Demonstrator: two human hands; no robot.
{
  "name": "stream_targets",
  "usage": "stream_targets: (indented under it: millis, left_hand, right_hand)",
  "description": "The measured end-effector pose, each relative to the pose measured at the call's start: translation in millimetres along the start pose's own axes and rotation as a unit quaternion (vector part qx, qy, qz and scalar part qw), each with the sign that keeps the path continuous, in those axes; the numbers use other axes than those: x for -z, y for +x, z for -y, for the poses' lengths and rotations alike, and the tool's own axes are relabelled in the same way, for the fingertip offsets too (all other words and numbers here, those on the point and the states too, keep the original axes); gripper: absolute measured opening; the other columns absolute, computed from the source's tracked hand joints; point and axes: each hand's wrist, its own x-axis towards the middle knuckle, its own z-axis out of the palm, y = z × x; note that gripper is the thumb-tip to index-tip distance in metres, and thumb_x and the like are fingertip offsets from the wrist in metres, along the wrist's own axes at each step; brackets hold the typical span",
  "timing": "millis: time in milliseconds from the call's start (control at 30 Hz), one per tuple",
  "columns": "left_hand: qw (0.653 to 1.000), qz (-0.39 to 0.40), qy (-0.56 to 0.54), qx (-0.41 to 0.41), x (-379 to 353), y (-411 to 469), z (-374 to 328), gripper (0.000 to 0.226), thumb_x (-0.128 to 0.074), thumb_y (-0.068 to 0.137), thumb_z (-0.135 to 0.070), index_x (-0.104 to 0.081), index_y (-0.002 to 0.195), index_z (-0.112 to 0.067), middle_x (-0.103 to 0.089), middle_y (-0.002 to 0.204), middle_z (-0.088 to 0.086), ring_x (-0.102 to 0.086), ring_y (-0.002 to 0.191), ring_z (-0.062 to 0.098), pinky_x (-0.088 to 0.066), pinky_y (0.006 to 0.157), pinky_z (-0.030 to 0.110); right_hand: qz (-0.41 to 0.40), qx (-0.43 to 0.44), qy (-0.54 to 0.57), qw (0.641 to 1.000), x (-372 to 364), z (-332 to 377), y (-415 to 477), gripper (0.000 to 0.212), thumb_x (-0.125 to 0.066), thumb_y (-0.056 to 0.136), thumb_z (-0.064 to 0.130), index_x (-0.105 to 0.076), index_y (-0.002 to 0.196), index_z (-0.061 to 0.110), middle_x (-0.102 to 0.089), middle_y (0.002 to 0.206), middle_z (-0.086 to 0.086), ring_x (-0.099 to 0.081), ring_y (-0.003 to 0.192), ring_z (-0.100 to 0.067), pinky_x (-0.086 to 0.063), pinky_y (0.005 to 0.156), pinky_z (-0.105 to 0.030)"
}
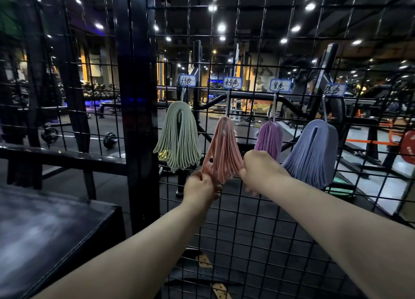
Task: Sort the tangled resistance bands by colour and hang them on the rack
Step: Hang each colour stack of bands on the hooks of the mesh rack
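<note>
Four bunches of resistance bands hang from hooks on a black wire grid rack (pixel 265 209), each under a handwritten label. From left to right they are green bands (pixel 177 137), pink bands (pixel 222 146), purple bands (pixel 269 139) and blue bands (pixel 314 152). My left hand (pixel 201 189) pinches the lower left edge of the pink bunch. My right hand (pixel 261 170) grips the lower right edge of the same bunch, so the pink bands are spread between both hands.
A black padded bench (pixel 45 231) stands at the lower left. A thick black post (pixel 134 110) rises left of the rack. Behind the grid are gym machines, a barbell (pixel 78 137) on the floor and an orange frame (pixel 377 141).
</note>
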Motion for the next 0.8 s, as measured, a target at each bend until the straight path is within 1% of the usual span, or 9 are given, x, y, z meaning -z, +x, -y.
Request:
stream_targets:
  millis: [67, 167, 233, 300, 367, 467, 567, 667, 800]
  left_hand:
    - [1.0, 0.01, 0.0, 0.008, 1, -1, -1, 0.017, -0.043, 0.106, -0.019, -0.055, 0.103, -0.008, -0.064, 0.081, 0.01, -0.061, 0.073, 0.026, -0.048, 0.06, 0.034]
    - [0.999, 0.031, 0.016, 0.009, 2, -4, -2, 0.014, -0.045, 0.099, -0.002, -0.057, 0.102, -0.008, -0.062, 0.087, 0.015, -0.058, 0.081, 0.029, -0.047, 0.062, 0.036]
    - [0.998, 0.037, 0.047, -0.005, 2, -3, -1, 0.012, -0.049, 0.099, -0.005, -0.058, 0.103, -0.011, -0.065, 0.094, 0.015, -0.06, 0.082, 0.028, -0.05, 0.065, 0.038]
    - [0.996, 0.033, 0.083, -0.017, 2, -3, 0, 0.004, -0.055, 0.1, -0.013, -0.058, 0.1, -0.016, -0.067, 0.096, 0.013, -0.063, 0.081, 0.025, -0.054, 0.069, 0.038]
    - [0.993, 0.024, 0.116, -0.026, 1, -2, 0, 0.005, -0.061, 0.098, -0.016, -0.057, 0.097, -0.018, -0.069, 0.097, 0.014, -0.065, 0.079, 0.024, -0.058, 0.071, 0.042]
    - [0.991, 0.016, 0.134, -0.027, -1, 0, -5, 0.008, -0.065, 0.097, -0.015, -0.056, 0.097, -0.014, -0.069, 0.097, 0.013, -0.066, 0.079, 0.025, -0.059, 0.076, 0.051]
    - [0.99, 0.015, 0.141, -0.023, -1, 0, -7, 0.017, -0.065, 0.098, -0.024, -0.058, 0.104, -0.01, -0.069, 0.096, 0.012, -0.067, 0.078, 0.024, -0.059, 0.077, 0.051]
    - [0.988, 0.019, 0.151, -0.027, -2, -1, -8, 0.025, -0.064, 0.098, -0.028, -0.059, 0.109, -0.006, -0.069, 0.094, 0.013, -0.066, 0.076, 0.022, -0.06, 0.075, 0.046]
    - [0.978, 0.019, 0.204, -0.037, -1, -4, -8, 0.028, -0.065, 0.096, -0.037, -0.062, 0.099, -0.01, -0.069, 0.084, 0.01, -0.067, 0.063, 0.021, -0.059, 0.059, 0.041]
  right_hand:
    - [0.01, -0.007, 0.021, 1.0, 3, 1, -2, 0.022, -0.051, 0.098, 0.017, -0.055, 0.077, 0.011, -0.07, 0.074, -0.01, -0.071, 0.061, -0.027, -0.062, 0.068, -0.04]
    - [0.016, -0.019, 0.074, 0.997, 8, 8, -5, 0.029, -0.049, 0.1, 0.029, -0.06, 0.082, 0.009, -0.071, 0.066, -0.008, -0.069, 0.047, -0.018, -0.062, 0.057, -0.035]
    - [0.009, -0.014, 0.082, 0.996, 9, 15, -7, 0.039, -0.05, 0.1, 0.044, -0.06, 0.082, 0.012, -0.069, 0.064, -0.006, -0.068, 0.046, -0.017, -0.061, 0.055, -0.033]
    - [-0.003, -0.006, 0.064, 0.998, 9, 20, -7, 0.044, -0.054, 0.097, 0.055, -0.057, 0.08, 0.013, -0.067, 0.067, -0.005, -0.069, 0.054, -0.02, -0.062, 0.061, -0.038]
    - [-0.007, -0.002, 0.05, 0.999, 9, 22, -4, 0.041, -0.056, 0.097, 0.051, -0.055, 0.079, 0.014, -0.066, 0.071, -0.007, -0.069, 0.062, -0.024, -0.062, 0.066, -0.042]
    - [-0.02, -0.001, 0.022, 1.0, 6, 21, 5, 0.024, -0.051, 0.1, 0.026, -0.054, 0.082, 0.012, -0.066, 0.078, -0.01, -0.07, 0.07, -0.029, -0.063, 0.069, -0.043]
    - [-0.04, -0.004, -0.023, 0.999, 3, 19, 11, 0.014, -0.049, 0.101, 0.015, -0.057, 0.091, 0.01, -0.07, 0.087, -0.014, -0.072, 0.079, -0.031, -0.063, 0.071, -0.043]
    - [-0.043, 0.001, -0.05, 0.998, 2, 16, 13, 0.014, -0.051, 0.102, 0.019, -0.059, 0.101, 0.007, -0.07, 0.092, -0.014, -0.073, 0.083, -0.031, -0.063, 0.073, -0.042]
    - [-0.039, 0.01, -0.035, 0.999, 4, 14, 14, 0.021, -0.049, 0.101, 0.027, -0.056, 0.089, 0.011, -0.064, 0.084, -0.008, -0.068, 0.078, -0.029, -0.059, 0.07, -0.04]
